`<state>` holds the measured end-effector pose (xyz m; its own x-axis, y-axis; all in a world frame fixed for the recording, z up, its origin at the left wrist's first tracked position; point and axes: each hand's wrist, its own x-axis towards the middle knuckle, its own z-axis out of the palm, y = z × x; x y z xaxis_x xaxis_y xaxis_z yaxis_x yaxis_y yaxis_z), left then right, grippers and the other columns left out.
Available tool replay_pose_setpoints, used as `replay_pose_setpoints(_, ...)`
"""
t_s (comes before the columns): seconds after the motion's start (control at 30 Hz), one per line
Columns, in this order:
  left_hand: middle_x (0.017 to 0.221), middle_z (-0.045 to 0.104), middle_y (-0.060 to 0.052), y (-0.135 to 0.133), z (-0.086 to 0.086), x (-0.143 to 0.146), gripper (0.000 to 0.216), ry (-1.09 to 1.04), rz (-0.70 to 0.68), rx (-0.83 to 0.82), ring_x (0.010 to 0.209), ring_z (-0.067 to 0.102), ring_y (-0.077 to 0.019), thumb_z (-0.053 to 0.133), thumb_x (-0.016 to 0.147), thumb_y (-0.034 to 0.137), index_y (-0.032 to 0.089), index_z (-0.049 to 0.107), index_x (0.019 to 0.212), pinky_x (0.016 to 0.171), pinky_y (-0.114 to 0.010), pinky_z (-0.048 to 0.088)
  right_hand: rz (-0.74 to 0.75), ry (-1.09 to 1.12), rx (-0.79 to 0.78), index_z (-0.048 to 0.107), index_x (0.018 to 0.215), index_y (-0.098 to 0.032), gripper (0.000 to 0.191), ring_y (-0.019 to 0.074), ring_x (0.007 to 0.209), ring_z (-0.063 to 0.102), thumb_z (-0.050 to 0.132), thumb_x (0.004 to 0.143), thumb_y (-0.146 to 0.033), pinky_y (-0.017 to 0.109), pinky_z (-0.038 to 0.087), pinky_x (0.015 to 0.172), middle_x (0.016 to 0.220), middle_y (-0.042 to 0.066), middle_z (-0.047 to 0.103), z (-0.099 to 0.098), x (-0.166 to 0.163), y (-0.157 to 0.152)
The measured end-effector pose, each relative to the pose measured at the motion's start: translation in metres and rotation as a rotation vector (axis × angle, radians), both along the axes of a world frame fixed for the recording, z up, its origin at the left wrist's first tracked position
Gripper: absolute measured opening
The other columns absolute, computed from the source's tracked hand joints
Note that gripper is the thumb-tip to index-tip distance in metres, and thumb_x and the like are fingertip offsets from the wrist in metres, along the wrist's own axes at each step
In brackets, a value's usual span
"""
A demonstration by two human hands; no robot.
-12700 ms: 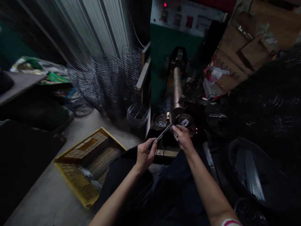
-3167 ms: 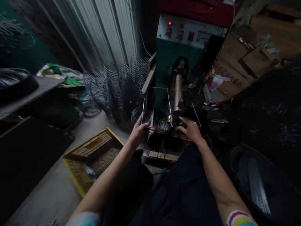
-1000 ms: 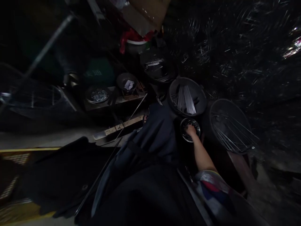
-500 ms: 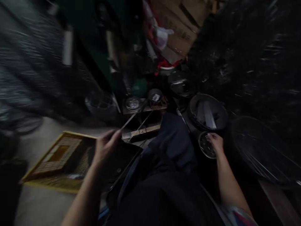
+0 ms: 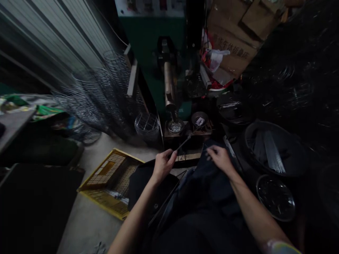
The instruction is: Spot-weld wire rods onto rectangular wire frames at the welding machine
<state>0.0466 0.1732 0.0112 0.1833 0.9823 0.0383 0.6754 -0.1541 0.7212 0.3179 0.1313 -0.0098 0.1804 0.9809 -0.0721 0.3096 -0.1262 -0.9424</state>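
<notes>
My left hand (image 5: pixel 162 164) pinches the near end of a thin metal rod (image 5: pixel 183 143) that points up and to the right, toward the brass electrode arm (image 5: pixel 167 84) of the green welding machine (image 5: pixel 156 38). Above my dark-clad lap, my right hand (image 5: pixel 219 157) has its fingers curled. Whether it holds a small piece I cannot make out. Two small dishes sit under the electrode: one of shiny metal bits (image 5: pixel 175 126) and a dark one (image 5: pixel 199 119).
A yellow mesh crate (image 5: pixel 111 183) lies on the floor at the left. Stacked wire cages (image 5: pixel 100 91) stand behind it. At the right are a dark tub of metal rods (image 5: pixel 272 150) and a small round dish (image 5: pixel 275 197). Cardboard boxes (image 5: pixel 233 35) sit at the upper right.
The view has swung back from the right-hand tubs to the machine. My right hand left the small dish and came over my lap. The left hand still holds the rod.
</notes>
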Motion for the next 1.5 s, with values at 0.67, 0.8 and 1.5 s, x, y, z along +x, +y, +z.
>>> replay_pose_setpoints(0.67,0.056,0.027,0.006,-0.012,-0.018,-0.011,0.042,-0.32,0.187,0.026,0.052,0.028,-0.0087,0.051,0.091,0.041,0.018,0.04,0.058,0.049,-0.022,0.025,-0.097,0.52,-0.067,0.055,0.069,-0.018,0.034,0.0038,0.036,0.033,0.069,0.072,-0.049,0.017,0.024,0.035,0.048,-0.009,0.044,-0.013,-0.111,0.081)
replay_pose_setpoints(0.8,0.057,0.03,0.005,-0.014,-0.016,-0.02,0.04,-0.335,0.194,0.039,0.053,0.029,-0.009,0.051,0.092,0.04,0.018,0.044,0.06,0.05,-0.022,0.026,-0.042,0.553,-0.047,0.056,0.07,-0.018,0.034,0.0031,0.037,0.031,0.071,0.073,-0.048,0.016,0.022,0.035,0.049,-0.009,0.042,-0.003,-0.121,0.084)
replay_pose_setpoints(1.5,0.056,0.029,0.005,0.009,-0.005,-0.029,0.04,-0.417,0.245,0.036,0.053,0.028,-0.0091,0.051,0.091,0.04,0.018,0.042,0.058,0.049,-0.022,0.025,0.025,0.559,0.029,0.06,0.07,-0.017,0.036,0.0031,0.037,0.029,0.075,0.07,-0.049,0.017,0.021,0.035,0.048,-0.009,0.039,0.013,-0.133,0.115)
